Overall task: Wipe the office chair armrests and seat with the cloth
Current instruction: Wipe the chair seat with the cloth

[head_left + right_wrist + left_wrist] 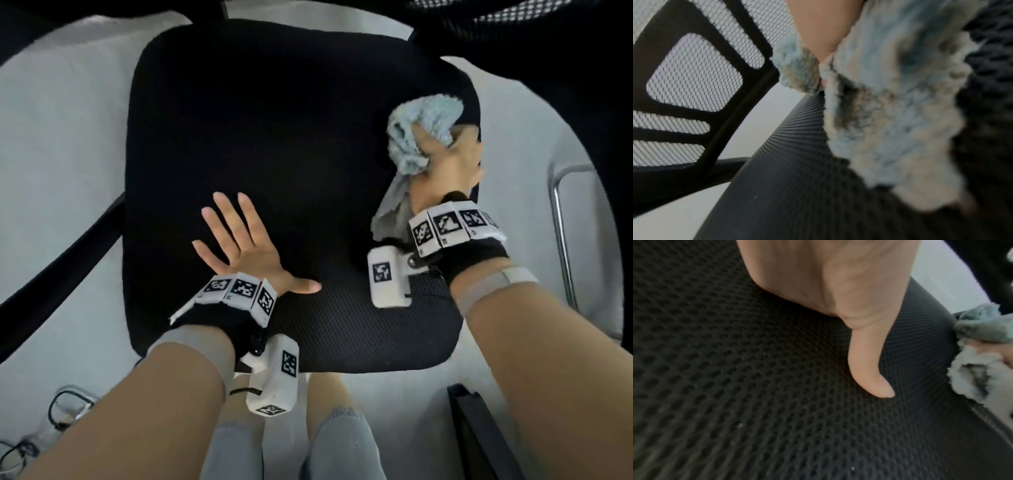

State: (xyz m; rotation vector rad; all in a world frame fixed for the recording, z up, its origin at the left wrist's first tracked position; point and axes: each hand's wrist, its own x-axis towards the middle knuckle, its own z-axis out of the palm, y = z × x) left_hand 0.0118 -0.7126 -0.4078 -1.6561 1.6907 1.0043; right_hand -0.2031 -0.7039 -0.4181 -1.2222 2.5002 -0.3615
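Seat-wiping looks under way: right hand [448, 164] grips the bunched blue cloth [416, 133] at the mesh seat's [274, 120] edge; left hand [239, 246] lies flat, fingers spread; next, sweep inward

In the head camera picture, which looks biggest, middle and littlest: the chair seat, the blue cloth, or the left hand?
1. chair seat, by far the biggest.
2 and 3. cloth and left hand look about alike; the right hand hides part of the cloth, so no ranking.
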